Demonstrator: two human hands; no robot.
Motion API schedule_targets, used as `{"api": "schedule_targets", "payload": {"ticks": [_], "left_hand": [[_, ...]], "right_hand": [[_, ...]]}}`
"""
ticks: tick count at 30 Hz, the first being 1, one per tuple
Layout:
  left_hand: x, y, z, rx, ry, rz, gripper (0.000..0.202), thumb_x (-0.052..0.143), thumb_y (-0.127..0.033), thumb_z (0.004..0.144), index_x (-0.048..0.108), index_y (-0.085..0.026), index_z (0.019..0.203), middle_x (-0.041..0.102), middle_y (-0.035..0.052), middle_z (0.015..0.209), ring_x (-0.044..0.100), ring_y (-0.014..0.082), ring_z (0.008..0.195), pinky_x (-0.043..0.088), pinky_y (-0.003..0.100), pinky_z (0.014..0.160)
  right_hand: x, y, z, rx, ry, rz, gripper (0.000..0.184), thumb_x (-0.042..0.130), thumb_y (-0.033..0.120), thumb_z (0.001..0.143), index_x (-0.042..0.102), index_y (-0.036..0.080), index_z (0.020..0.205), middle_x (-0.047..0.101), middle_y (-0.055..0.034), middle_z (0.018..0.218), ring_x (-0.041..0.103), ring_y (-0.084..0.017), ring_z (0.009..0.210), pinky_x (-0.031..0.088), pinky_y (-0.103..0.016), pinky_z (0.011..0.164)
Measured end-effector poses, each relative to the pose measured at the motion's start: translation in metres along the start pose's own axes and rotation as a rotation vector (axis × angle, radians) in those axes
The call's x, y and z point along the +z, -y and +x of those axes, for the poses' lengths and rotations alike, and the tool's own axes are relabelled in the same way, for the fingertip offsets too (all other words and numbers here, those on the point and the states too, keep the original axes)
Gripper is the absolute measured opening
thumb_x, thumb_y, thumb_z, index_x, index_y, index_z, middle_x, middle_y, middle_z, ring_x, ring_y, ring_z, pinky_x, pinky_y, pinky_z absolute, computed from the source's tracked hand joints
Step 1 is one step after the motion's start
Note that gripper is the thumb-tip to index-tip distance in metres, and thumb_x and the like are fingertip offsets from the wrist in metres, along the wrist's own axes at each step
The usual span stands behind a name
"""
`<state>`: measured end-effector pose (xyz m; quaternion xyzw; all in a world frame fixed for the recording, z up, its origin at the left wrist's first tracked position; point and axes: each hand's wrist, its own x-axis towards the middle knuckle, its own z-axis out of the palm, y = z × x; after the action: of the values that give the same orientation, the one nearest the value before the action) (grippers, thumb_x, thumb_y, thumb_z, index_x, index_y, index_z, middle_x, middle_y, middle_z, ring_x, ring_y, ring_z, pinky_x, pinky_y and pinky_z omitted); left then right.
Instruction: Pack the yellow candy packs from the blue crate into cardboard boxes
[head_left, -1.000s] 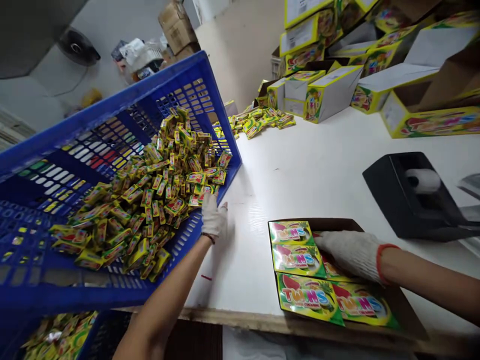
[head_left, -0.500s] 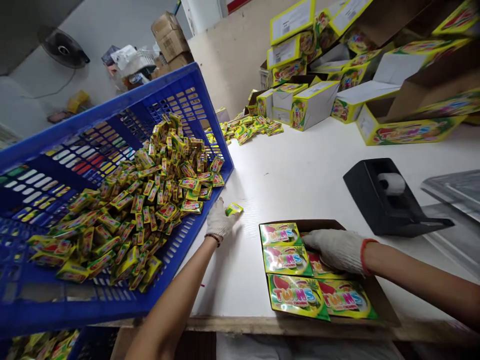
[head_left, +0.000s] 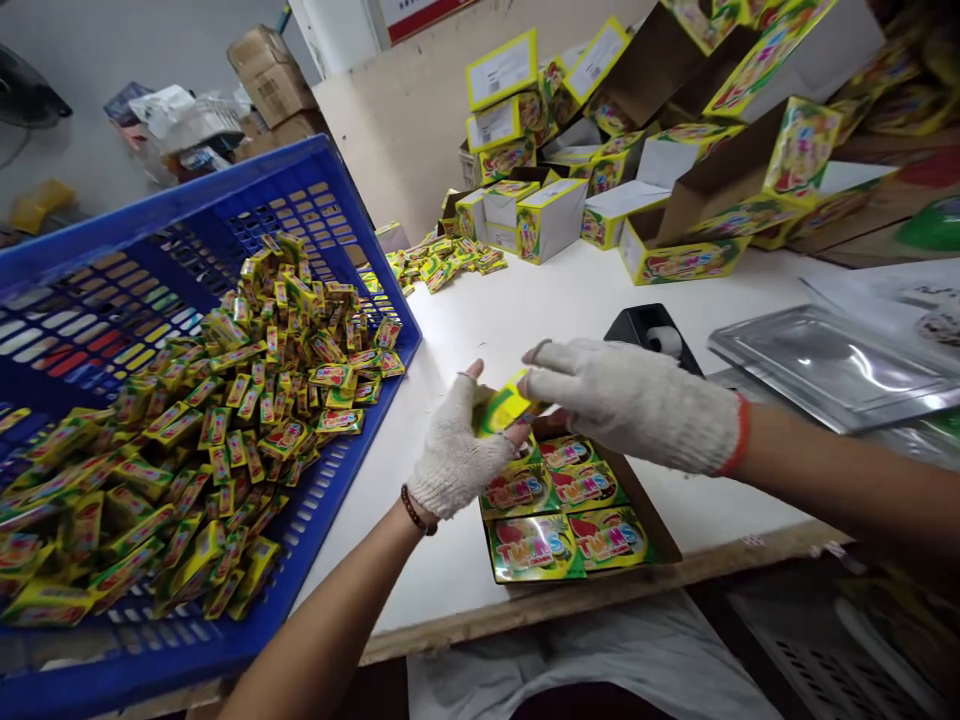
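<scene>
Watching the grip first, we judge that the yellow pack (head_left: 501,407) could slip or turn, since our left hand (head_left: 461,455) and our right hand (head_left: 622,400) meet at it from opposite sides and a push from one might knock it loose from the other; knit glove cloth on smooth-looking, shiny wrapping would, we think, add to that risk; a dropped pack might land askew across the printed packs (head_left: 534,548) in the open carton (head_left: 637,492), whose near side sits just beside the near edge of the table (head_left: 540,300), so a careless wrist might also nudge the carton toward that edge; as for the fingers, our left thumb stands up on the far side of the pack and the left fingers lie along its near side, spread about as wide as the pack between them, which they seem to hold; our right fingers are stretched out close together, tips at the pack's right end, though blur and overlap keep us from telling whether they grip it or merely touch it, and the right thumb is hidden; the pack itself is tilted, raised by the carton's far left corner, between the blue crate (head_left: 165,212) and the tape dispenser (head_left: 636,325).
</scene>
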<state>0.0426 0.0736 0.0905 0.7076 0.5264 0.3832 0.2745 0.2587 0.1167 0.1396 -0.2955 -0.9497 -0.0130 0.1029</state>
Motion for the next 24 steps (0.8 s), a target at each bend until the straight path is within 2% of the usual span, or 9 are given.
{"api": "schedule_targets", "payload": {"ticks": [1, 3, 5, 7, 9, 12, 14, 18, 24], "left_hand": [[0.006, -0.011, -0.002, -0.033, 0.053, -0.115, 0.081, 0.067, -0.042, 0.082, 0.032, -0.012, 0.149, 0.069, 0.01, 0.106, 0.067, 0.0216, 0.097, 0.053, 0.036, 0.088], [0.016, -0.019, -0.01, -0.109, 0.098, -0.262, 0.073, 0.056, -0.049, 0.09, 0.031, -0.013, 0.149, 0.069, 0.0098, 0.102, 0.068, 0.0204, 0.092, 0.055, 0.035, 0.082], [0.027, -0.012, -0.022, -0.12, 0.044, -0.225, 0.067, 0.045, -0.052, 0.096, 0.033, -0.013, 0.149, 0.068, 0.0135, 0.114, 0.067, 0.0227, 0.101, 0.054, 0.039, 0.089], [0.039, 0.0, -0.036, -0.049, -0.016, -0.011, 0.064, 0.043, -0.051, 0.097, 0.038, -0.013, 0.148, 0.062, 0.0179, 0.13, 0.06, 0.0277, 0.119, 0.049, 0.046, 0.102], [0.054, 0.01, -0.05, 0.049, -0.007, 0.292, 0.065, 0.049, -0.051, 0.094, 0.045, -0.01, 0.143, 0.056, 0.0225, 0.139, 0.05, 0.0353, 0.132, 0.039, 0.057, 0.112], [0.072, 0.015, -0.065, 0.111, 0.082, 0.69, 0.07, 0.056, -0.053, 0.088, 0.051, -0.003, 0.138, 0.052, 0.0281, 0.142, 0.043, 0.0455, 0.136, 0.029, 0.069, 0.113], [0.077, 0.014, -0.069, 0.101, 0.125, 0.839, 0.071, 0.057, -0.054, 0.088, 0.052, -0.003, 0.138, 0.05, 0.0268, 0.144, 0.043, 0.0459, 0.136, 0.028, 0.069, 0.113], [0.076, 0.011, -0.069, 0.093, 0.169, 0.921, 0.066, 0.052, -0.052, 0.091, 0.053, -0.006, 0.138, 0.051, 0.0219, 0.146, 0.043, 0.0417, 0.138, 0.029, 0.063, 0.116], [0.075, 0.014, -0.071, 0.1, 0.14, 0.9, 0.071, 0.052, -0.057, 0.091, 0.051, -0.007, 0.141, 0.047, 0.0226, 0.149, 0.04, 0.0414, 0.14, 0.029, 0.063, 0.117]], "right_hand": [[-0.004, 0.004, 0.003, -0.03, 0.032, -0.063, 0.024, 0.054, 0.013, 0.085, 0.064, 0.017, 0.107, 0.065, -0.0131, 0.11, 0.062, -0.026, 0.096, 0.045, -0.034, 0.079], [-0.008, 0.009, 0.003, -0.015, 0.111, -0.124, 0.016, 0.054, 0.014, 0.087, 0.065, 0.017, 0.098, 0.066, -0.0118, 0.101, 0.062, -0.024, 0.088, 0.042, -0.032, 0.07], [-0.007, 0.006, -0.003, 0.102, 0.208, -0.077, 0.012, 0.055, 0.017, 0.087, 0.065, 0.017, 0.093, 0.066, -0.0101, 0.1, 0.063, -0.021, 0.084, 0.038, -0.029, 0.065], [-0.002, -0.003, -0.012, 0.282, 0.332, 0.041, 0.015, 0.054, 0.021, 0.089, 0.065, 0.019, 0.099, 0.068, -0.0079, 0.099, 0.064, -0.019, 0.08, 0.037, -0.027, 0.062], [0.006, -0.013, -0.019, 0.425, 0.444, 0.141, 0.024, 0.053, 0.024, 0.089, 0.062, 0.019, 0.112, 0.071, -0.0071, 0.095, 0.065, -0.019, 0.078, 0.037, -0.027, 0.061], [0.018, -0.021, -0.019, 0.507, 0.589, 0.152, 0.034, 0.057, 0.025, 0.086, 0.063, 0.019, 0.118, 0.073, -0.0104, 0.103, 0.068, -0.025, 0.089, 0.041, -0.03, 0.064], [0.024, -0.02, -0.013, 0.524, 0.651, 0.109, 0.034, 0.057, 0.025, 0.085, 0.068, 0.017, 0.116, 0.072, -0.0141, 0.113, 0.068, -0.03, 0.101, 0.045, -0.033, 0.07], [0.03, -0.007, 0.005, 0.549, 0.667, 0.053, 0.032, 0.053, 0.019, 0.088, 0.071, 0.013, 0.114, 0.071, -0.0196, 0.116, 0.068, -0.034, 0.107, 0.05, -0.037, 0.078], [0.04, 0.0, 0.011, 0.562, 0.606, 0.051, 0.036, 0.049, 0.015, 0.091, 0.063, 0.013, 0.124, 0.067, -0.0199, 0.119, 0.067, -0.034, 0.108, 0.052, -0.04, 0.078]]}}
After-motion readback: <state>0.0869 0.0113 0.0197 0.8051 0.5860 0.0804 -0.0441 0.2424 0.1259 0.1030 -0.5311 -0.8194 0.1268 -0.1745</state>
